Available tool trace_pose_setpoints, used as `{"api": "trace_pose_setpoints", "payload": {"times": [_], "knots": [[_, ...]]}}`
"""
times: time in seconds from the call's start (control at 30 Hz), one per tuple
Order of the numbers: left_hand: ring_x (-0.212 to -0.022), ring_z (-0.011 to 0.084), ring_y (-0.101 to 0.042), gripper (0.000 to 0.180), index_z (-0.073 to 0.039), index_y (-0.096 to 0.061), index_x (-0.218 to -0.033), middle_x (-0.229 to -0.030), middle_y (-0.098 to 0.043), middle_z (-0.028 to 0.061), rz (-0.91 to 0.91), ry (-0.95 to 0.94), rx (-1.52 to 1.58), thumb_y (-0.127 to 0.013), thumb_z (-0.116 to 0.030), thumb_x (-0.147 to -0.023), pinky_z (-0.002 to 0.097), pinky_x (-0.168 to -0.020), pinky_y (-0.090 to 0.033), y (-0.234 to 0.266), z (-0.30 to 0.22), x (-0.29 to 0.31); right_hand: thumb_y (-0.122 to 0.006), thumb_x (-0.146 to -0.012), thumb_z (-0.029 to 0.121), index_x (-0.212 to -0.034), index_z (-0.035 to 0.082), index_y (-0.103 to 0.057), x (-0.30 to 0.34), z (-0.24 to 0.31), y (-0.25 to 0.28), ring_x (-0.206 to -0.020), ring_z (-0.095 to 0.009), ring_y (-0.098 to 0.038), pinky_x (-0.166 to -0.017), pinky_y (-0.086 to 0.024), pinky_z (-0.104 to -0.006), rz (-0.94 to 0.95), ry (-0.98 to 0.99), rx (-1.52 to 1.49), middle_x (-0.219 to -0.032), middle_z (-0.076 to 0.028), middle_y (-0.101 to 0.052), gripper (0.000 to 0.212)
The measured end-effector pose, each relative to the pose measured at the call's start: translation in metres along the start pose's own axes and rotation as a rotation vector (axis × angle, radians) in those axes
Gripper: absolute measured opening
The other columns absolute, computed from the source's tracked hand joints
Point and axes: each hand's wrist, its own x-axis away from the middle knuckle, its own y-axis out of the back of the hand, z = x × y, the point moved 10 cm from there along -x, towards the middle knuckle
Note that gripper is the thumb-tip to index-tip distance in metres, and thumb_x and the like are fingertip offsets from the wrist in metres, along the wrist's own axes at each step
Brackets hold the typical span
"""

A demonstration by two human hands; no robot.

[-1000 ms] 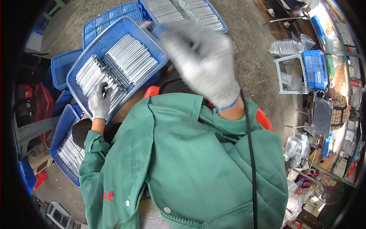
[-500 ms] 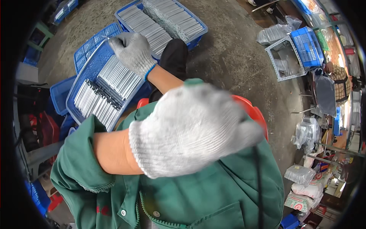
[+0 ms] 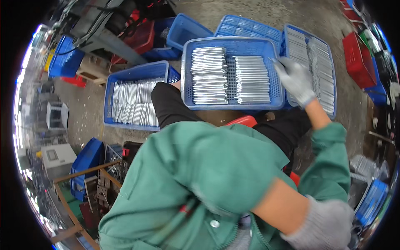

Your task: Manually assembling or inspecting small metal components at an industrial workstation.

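A blue perforated crate (image 3: 189,106) stands in front of me, with two rows of shiny metal tubes (image 3: 209,75) side by side in it. My right hand (image 3: 296,81), in a light knit glove, is closed at the crate's right rim near the far corner. Its fingertips meet the rim, and small details between them are hard to make out. My left hand (image 3: 321,227), gloved too, is crossed over my body to the lower right, away from the crates. It is blurred, and its fingers are hidden.
Another blue crate (image 3: 331,87) of metal rods stands to the right, a third crate (image 3: 109,104) to the left. Behind are an upturned-looking blue basket (image 3: 246,27) and a blue bin (image 3: 187,31). A red crate (image 3: 358,60) is far right; a wooden frame (image 3: 68,204) lower left.
The view has swung left, so the crates now appear more central. My left hand has gone from mid-chest to the lower right. My right hand stays at the crate's rim.
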Motion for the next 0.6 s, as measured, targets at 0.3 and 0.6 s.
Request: {"api": "trace_pose_setpoints", "payload": {"times": [0.3, 0.6], "knots": [[-0.096, 0.0232, -0.075, 0.036, -0.010, -0.076, -0.127, -0.116, -0.079, 0.0080, -0.299, 1.430, -0.425, -0.066, -0.002, -0.093, 0.0347, -0.087, -0.059, 0.167, 0.113, 0.390, -0.073, -0.087, 0.010, -0.100, 0.001, -0.080, 0.149, 0.004, 0.023, -0.066, -0.032, -0.072, -0.062, -0.055, -0.0366, 0.237, -0.262, -0.253, -0.089, -0.014, -0.080, 0.017], [-0.109, 0.0382, -0.071, 0.051, -0.009, -0.064, -0.140, -0.133, -0.068, 0.0142, 0.010, 1.356, -0.534, -0.059, -0.044, -0.103, 0.0468, -0.098, -0.055, 0.092, 0.301, 0.429, -0.076, -0.082, 0.010, -0.106, 0.005, -0.080, 0.129, 0.049, 0.002, -0.069, -0.026, -0.069, -0.072, -0.055, -0.0343, 0.256, -0.033, -0.256, -0.084, -0.009, -0.078, 0.025]]}}
